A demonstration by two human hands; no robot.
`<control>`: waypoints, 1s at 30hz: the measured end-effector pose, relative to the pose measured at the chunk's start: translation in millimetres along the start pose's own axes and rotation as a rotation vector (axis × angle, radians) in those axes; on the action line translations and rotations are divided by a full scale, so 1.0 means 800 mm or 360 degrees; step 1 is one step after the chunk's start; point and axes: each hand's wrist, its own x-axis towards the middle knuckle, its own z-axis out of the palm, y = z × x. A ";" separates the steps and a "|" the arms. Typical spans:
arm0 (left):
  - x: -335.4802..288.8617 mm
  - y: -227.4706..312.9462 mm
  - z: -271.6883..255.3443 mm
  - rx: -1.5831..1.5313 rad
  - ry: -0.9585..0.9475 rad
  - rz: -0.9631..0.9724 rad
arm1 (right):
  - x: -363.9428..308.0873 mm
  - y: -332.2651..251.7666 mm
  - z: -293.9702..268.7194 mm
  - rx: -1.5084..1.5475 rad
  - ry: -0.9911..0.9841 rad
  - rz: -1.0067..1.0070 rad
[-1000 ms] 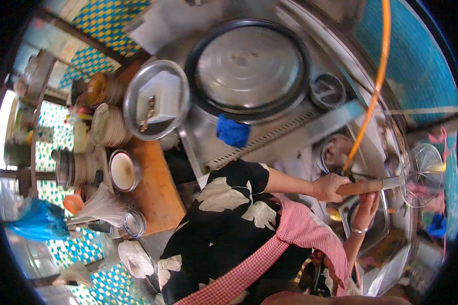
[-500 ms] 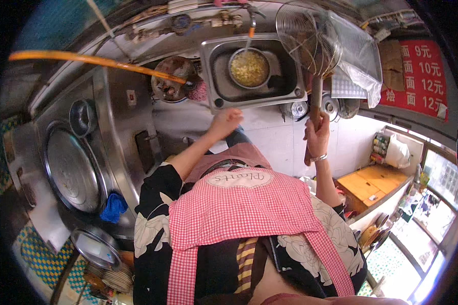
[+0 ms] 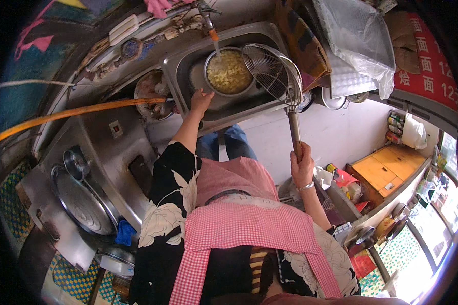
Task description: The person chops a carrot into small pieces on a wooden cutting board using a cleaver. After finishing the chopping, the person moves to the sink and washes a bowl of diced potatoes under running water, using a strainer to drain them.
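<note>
My right hand (image 3: 303, 165) is wrapped round the wooden handle of a wire strainer (image 3: 274, 76). Its round mesh basket is over the right part of the steel sink (image 3: 185, 48), overlapping the right rim of a metal pot (image 3: 207, 78) in this view. Pale yellow chopped pieces in liquid fill the pot, under a running tap (image 3: 208, 21). My left hand (image 3: 202, 101) reaches over the sink's near left side, close to the pot's lower left rim. Its fingers are stretched out and slightly apart, holding nothing; whether they touch the pot I cannot tell.
An orange pole (image 3: 81, 113) slants in from the left. A steel counter with a large round lid (image 3: 81, 201), a ladle (image 3: 76, 165) and a blue cloth (image 3: 124, 232) stands left. Right of the sink are a cardboard box (image 3: 308, 43) and a plastic-covered metal tray (image 3: 359, 40).
My left hand has moved forward over the sink and its fingers have opened out. The strainer has come down and left, to beside the pot. The view has shifted.
</note>
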 end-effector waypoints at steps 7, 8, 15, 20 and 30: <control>0.083 0.012 0.036 -0.0527 -0.0009 -0.0370 | -0.011 0.016 0.022 -0.0080 0.0018 0.0081; 0.092 0.012 0.037 -0.0495 -0.0040 -0.0384 | -0.014 0.017 0.025 -0.0090 -0.0006 0.0119; 0.107 0.004 0.030 -0.0403 -0.0018 -0.0305 | -0.013 0.009 0.043 -0.0013 -0.0030 0.0352; 0.080 -0.010 0.026 -0.0509 -0.0042 -0.0249 | -0.004 -0.006 0.047 0.0040 0.0024 0.0384; -0.052 0.027 -0.025 -0.0639 -0.0119 -0.0320 | 0.026 -0.011 0.064 0.0052 0.0089 0.0362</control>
